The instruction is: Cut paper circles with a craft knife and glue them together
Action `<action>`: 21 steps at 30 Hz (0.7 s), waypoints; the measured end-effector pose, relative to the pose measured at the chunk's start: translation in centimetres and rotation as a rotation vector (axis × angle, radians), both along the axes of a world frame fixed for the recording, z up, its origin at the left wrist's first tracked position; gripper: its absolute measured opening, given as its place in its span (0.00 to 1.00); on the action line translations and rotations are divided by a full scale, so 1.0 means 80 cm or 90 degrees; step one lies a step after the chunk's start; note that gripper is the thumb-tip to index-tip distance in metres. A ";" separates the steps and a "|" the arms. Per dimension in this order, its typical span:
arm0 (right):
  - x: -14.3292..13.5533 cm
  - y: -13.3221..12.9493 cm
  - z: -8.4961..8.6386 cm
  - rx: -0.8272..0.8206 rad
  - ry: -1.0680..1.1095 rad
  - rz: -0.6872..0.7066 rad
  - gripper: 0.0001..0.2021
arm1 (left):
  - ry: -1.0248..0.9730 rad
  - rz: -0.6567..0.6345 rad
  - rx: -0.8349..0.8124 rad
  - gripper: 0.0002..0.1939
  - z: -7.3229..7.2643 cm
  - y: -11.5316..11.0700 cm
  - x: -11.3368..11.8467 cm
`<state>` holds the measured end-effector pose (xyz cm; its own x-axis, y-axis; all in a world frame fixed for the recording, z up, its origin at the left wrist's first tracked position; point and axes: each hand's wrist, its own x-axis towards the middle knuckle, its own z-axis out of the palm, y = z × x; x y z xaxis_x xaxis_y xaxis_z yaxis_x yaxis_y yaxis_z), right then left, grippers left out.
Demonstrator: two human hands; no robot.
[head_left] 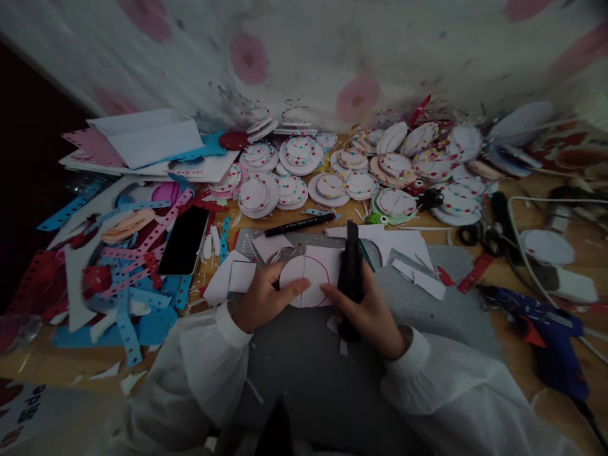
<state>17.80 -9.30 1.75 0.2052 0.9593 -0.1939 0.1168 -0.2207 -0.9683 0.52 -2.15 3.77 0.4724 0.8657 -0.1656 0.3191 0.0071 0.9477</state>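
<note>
A white foam or card piece (316,291) with a red curved line and a rounded left side is held between both hands. My left hand (273,294) grips its left part, thumb on top. My right hand (368,310) pinches its right edge with the thumb and also holds a black cutter (350,263), which stands roughly upright in the view. Below them lies a grey cutting mat (427,310). Small white squares (242,277) and offcuts (418,278) lie around the hands, and a black marker (299,225) rests just beyond.
Many round white layered pieces with coloured dots (300,154) line the back. Left are a phone (184,240), coloured strips (126,323) and a white box (149,139). Right are a blue glue gun (551,335), scissors (489,237) and cables.
</note>
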 end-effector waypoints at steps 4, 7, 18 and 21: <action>-0.003 -0.002 0.001 0.004 -0.006 0.032 0.19 | 0.032 0.016 0.029 0.11 0.009 0.007 -0.009; 0.000 -0.003 -0.001 0.002 -0.001 0.114 0.13 | 0.080 0.007 0.035 0.14 0.026 0.019 -0.028; 0.025 -0.005 0.016 0.075 -0.295 0.022 0.11 | 0.595 -0.273 0.363 0.10 0.068 0.013 -0.032; 0.012 -0.016 0.029 0.082 -0.292 0.150 0.13 | 0.639 -0.301 0.385 0.09 0.074 0.012 -0.023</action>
<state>18.75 -10.62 4.07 0.0173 0.9998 -0.0120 0.5664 -0.0197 -0.8239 -1.35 -1.21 9.72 0.6524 0.7091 -0.2676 0.7507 -0.6531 0.0994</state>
